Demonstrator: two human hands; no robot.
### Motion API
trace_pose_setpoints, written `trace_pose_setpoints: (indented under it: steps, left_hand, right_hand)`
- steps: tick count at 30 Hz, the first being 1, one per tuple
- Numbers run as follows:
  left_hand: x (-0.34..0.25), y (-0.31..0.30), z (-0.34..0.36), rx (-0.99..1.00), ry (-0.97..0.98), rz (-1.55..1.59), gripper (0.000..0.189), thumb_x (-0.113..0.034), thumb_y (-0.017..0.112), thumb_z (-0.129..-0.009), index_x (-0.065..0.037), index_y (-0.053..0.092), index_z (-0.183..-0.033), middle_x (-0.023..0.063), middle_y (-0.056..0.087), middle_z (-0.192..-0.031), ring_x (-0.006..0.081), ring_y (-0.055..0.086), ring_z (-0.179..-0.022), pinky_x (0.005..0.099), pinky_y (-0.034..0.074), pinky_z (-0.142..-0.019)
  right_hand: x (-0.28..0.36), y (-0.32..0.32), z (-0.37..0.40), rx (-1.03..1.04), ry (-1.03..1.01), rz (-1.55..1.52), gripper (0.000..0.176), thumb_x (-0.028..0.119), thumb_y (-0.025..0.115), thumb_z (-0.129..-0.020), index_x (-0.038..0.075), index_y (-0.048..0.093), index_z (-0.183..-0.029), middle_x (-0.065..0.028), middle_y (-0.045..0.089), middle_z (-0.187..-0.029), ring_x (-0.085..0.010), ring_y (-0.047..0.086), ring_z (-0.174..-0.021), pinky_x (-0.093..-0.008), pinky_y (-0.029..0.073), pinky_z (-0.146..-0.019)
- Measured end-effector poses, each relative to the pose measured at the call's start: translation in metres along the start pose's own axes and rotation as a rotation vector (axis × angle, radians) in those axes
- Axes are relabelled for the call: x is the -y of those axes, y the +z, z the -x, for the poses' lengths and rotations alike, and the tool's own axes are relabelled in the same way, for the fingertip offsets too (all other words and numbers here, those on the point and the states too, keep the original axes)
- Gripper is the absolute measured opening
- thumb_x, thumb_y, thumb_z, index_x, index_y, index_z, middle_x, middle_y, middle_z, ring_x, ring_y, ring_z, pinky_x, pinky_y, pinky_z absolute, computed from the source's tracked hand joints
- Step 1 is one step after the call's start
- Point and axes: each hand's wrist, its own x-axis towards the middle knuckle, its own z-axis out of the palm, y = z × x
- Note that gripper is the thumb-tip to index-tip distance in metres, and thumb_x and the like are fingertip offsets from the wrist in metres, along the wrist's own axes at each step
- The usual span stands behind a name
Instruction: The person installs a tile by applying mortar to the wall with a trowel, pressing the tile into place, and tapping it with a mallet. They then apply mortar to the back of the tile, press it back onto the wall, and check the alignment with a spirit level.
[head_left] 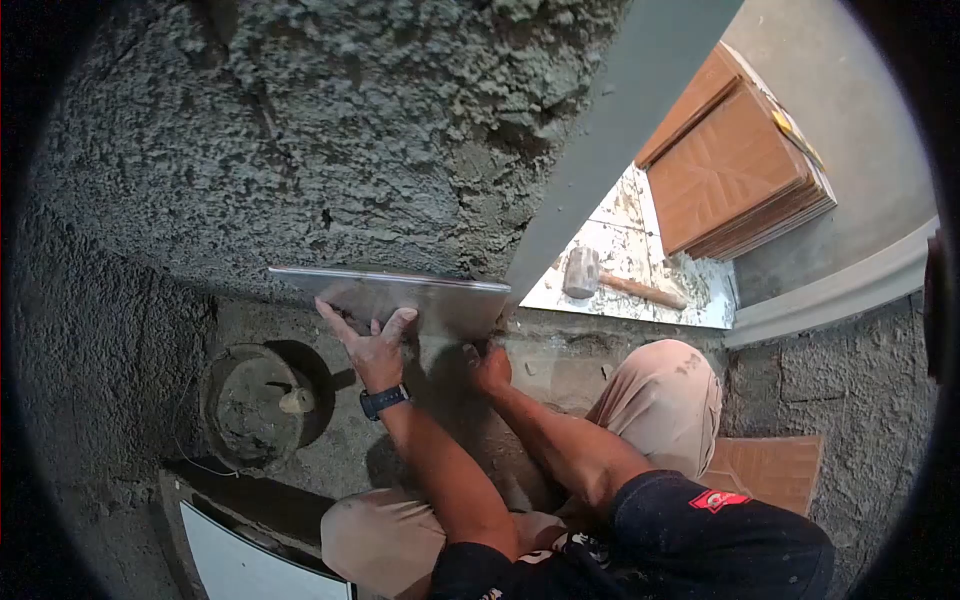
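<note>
A glossy grey tile (400, 300) stands against the foot of the rough plastered wall (330, 150), its long top edge nearly level. My left hand (372, 350) lies on the tile's face with fingers spread, a watch on the wrist. Close to the tile's lower right corner is my right hand (488, 368), its fingers curled; whatever they hold, if anything, is too small to make out. The tile's right end meets the grey door frame (590, 150).
A round mortar bucket (245, 420) with a trowel handle (296, 400) stands at left. Beyond the doorway lie a mallet (620, 283) and stacked brown tiles (730, 170). A white panel (250, 560) is at lower left, a brown tile (770, 470) at right.
</note>
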Motion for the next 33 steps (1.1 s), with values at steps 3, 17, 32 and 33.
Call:
trace_pose_setpoints:
  steps: [3, 17, 32, 33]
  left_hand:
    - [-0.002, 0.002, -0.001, -0.012, 0.016, 0.038, 0.139, -0.022, 0.096, -0.057, -0.014, 0.003, -0.16, 0.0173, 0.018, -0.162, 0.0318, 0.028, -0.145, 0.0538, 0.038, -0.113]
    - [-0.01, 0.004, -0.002, 0.0, 0.069, 0.058, 0.134, -0.023, 0.095, -0.058, -0.015, 0.008, -0.16, 0.0146, 0.019, -0.16, 0.0296, 0.028, -0.143, 0.0536, 0.038, -0.113]
    - [0.022, 0.014, 0.005, -0.015, 0.032, 0.179, 0.134, -0.035, 0.091, -0.068, -0.011, -0.004, -0.16, 0.0192, 0.009, -0.164, 0.0339, 0.017, -0.15, 0.044, 0.016, -0.123]
    - [0.025, 0.012, 0.004, -0.012, 0.034, 0.176, 0.134, -0.035, 0.091, -0.068, -0.011, -0.004, -0.16, 0.0192, 0.009, -0.164, 0.0339, 0.017, -0.15, 0.044, 0.016, -0.123]
  right_hand:
    - [0.008, -0.009, 0.0, -0.029, 0.053, -0.002, 0.038, 0.038, 0.065, -0.093, 0.005, 0.071, -0.111, -0.02, 0.072, -0.1, -0.0407, 0.067, -0.098, -0.0476, 0.051, -0.083]
    - [-0.009, -0.003, -0.015, -0.03, -0.099, 0.153, 0.04, 0.044, 0.057, -0.096, 0.009, 0.074, -0.108, -0.0233, 0.07, -0.093, -0.0431, 0.067, -0.09, -0.0531, 0.05, -0.079]
    - [0.0, -0.018, -0.016, 0.021, -0.166, 0.203, 0.034, 0.036, 0.064, -0.091, 0.003, 0.072, -0.094, -0.0255, 0.069, -0.085, -0.0468, 0.066, -0.083, -0.0569, 0.049, -0.073]
    - [0.0, -0.016, -0.016, -0.002, -0.181, 0.209, 0.035, 0.037, 0.065, -0.091, 0.002, 0.072, -0.094, -0.0259, 0.068, -0.084, -0.047, 0.066, -0.081, -0.0572, 0.049, -0.073]
